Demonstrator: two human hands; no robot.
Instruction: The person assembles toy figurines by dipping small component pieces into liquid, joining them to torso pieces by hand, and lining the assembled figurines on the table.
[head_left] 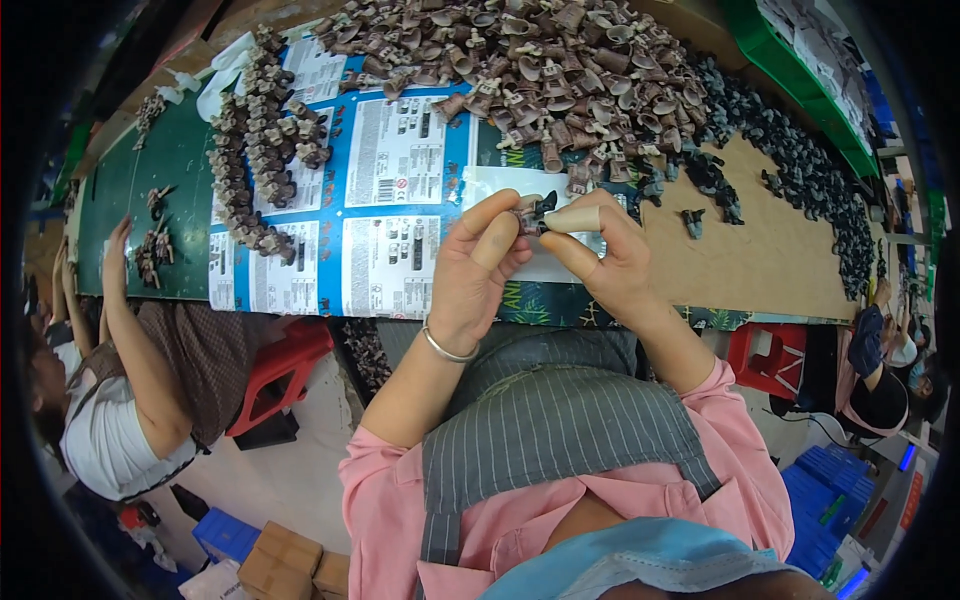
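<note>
In front of me, a small toy figure (pixel 528 218) with a brownish upper part and a dark lower part is pinched between both hands. My left hand (pixel 470 272) has thumb and fingers closed on its brownish side. The thumb and forefinger of my right hand (pixel 622 270) grip its dark end, and pale finger covers sit on those fingertips. Fingers partly hide the figure. Beyond the hands lies a large heap of brown toy parts (pixel 560 75). Small dark grey and black parts (pixel 735 120) spread to the right. A white sheet (pixel 490 182) lies under my hands.
Rows of brown and cream figures (pixel 240 190) stand on the printed blue-and-white sheet (pixel 393 155) at left. A green crate (pixel 790 85) borders the far right. At the left, another person's arm (pixel 135 340) reaches to the table. A red stool (pixel 285 375) stands below.
</note>
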